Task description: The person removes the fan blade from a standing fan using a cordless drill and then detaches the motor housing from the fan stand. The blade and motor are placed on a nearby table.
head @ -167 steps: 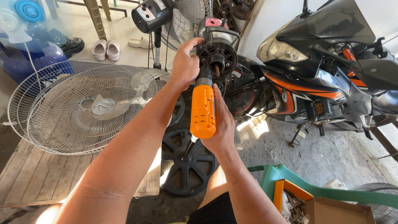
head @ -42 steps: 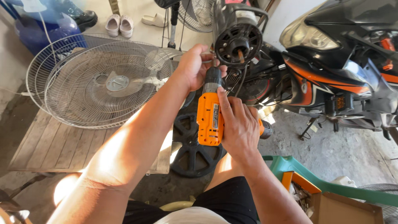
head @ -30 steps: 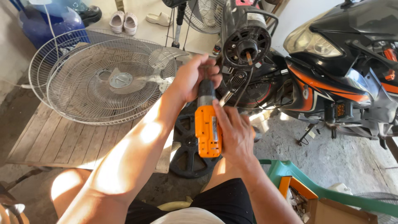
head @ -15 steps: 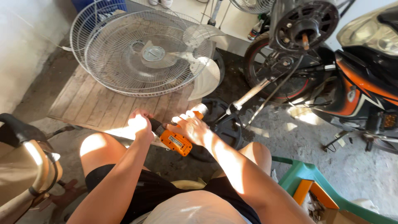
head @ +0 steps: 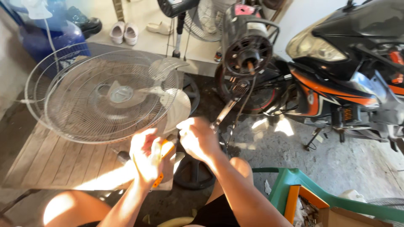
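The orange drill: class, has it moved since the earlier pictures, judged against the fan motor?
Yes. The orange drill has come down and left, away from the fan motor, now low in the left hand.

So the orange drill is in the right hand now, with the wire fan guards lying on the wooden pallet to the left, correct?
Not quite: the head view shows the orange drill in the left hand, not the right hand. The wire fan guards do lie on the wooden pallet to the left.

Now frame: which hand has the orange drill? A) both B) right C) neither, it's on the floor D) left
D: the left hand is wrapped around the orange drill, while the right hand is beside it with no orange showing in its grip.
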